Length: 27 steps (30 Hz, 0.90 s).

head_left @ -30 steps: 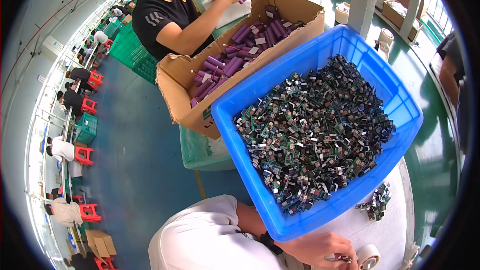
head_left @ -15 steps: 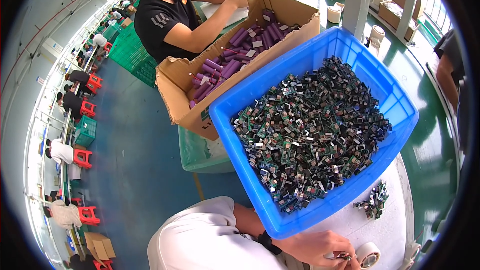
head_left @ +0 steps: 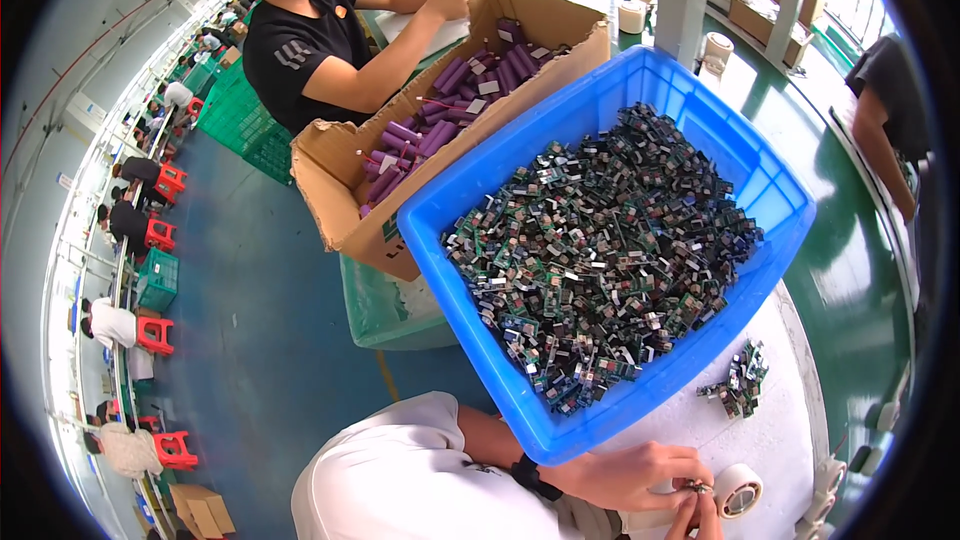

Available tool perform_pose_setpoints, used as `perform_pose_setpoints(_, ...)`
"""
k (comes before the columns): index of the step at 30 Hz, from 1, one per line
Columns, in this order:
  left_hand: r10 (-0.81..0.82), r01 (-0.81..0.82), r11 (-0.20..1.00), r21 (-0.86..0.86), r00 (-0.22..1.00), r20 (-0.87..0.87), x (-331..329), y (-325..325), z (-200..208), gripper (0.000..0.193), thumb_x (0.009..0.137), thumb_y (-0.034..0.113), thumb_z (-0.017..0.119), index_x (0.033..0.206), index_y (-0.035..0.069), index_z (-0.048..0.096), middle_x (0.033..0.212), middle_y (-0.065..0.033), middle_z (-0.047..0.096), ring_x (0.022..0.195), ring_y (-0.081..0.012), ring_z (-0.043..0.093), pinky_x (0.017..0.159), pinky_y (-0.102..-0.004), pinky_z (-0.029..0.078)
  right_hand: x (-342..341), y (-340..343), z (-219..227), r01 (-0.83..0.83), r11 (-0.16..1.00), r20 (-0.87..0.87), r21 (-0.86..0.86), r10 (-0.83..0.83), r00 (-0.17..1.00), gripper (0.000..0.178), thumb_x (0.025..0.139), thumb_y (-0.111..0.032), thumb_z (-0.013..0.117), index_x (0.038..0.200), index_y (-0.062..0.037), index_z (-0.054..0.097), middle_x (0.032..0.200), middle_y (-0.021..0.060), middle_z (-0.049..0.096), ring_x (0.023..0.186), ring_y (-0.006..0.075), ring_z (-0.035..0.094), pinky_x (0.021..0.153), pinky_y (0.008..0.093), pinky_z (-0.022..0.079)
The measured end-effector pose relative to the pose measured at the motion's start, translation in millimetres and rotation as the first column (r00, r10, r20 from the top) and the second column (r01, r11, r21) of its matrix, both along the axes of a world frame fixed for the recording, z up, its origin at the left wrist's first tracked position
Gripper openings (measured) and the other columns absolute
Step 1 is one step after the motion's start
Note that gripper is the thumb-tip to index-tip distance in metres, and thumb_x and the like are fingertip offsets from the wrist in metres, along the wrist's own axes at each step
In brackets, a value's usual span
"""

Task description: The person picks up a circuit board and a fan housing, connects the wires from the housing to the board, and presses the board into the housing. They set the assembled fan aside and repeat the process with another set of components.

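Note:
My left hand [head_left: 635, 477], with a black band at the wrist, is closed at the near edge of the worktable. Its thumb and fingertips pinch a small circuit board [head_left: 701, 487]. My right hand [head_left: 698, 518] comes up from the lower edge, with only its fingers showing; they close on the same board from below. Beside both hands stands a white tape roll [head_left: 739, 491]. A blue plastic bin [head_left: 455, 315], heaped with small green circuit boards [head_left: 600, 260], sits just beyond my left forearm. A loose cluster of boards [head_left: 738, 382] lies on the white table surface [head_left: 790, 370].
Behind the bin, a cardboard box [head_left: 322, 180] holds purple battery packs [head_left: 440, 125]. A pale green crate [head_left: 390, 315] is under it. A co-worker in black [head_left: 310, 45] sits across. A grey post [head_left: 682, 0] rises behind the bin. White rolls [head_left: 830, 480] line the right edge.
My hands have come slightly up in view, and more of the right hand's fingers shows at the board. The whole scene has shifted a little leftward.

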<state>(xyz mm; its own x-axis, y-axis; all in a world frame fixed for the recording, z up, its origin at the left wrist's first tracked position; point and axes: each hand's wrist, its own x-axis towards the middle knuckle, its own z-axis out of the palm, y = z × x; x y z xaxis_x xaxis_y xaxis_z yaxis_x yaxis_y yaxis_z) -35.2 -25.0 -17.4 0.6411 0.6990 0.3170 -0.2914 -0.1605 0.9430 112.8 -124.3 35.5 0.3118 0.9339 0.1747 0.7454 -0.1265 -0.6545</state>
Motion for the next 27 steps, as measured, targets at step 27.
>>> perform_pose_setpoints(27,0.154,-0.098,0.963,0.25,0.964,-0.216,-1,5,3,0.028,0.079,-0.007,0.079,0.103,0.004,0.07,0.098,-0.0103,0.073,0.086,-0.0226,0.072,0.078,-0.0302,0.056,-9,2,-27,0.161,0.968,-0.091,0.192,-0.146,0.985,0.013,0.082,-0.004,0.079,0.094,-0.0063,0.077,0.061,0.0039,0.061,0.049,0.0122,0.052,0.048,0.0281,0.041)
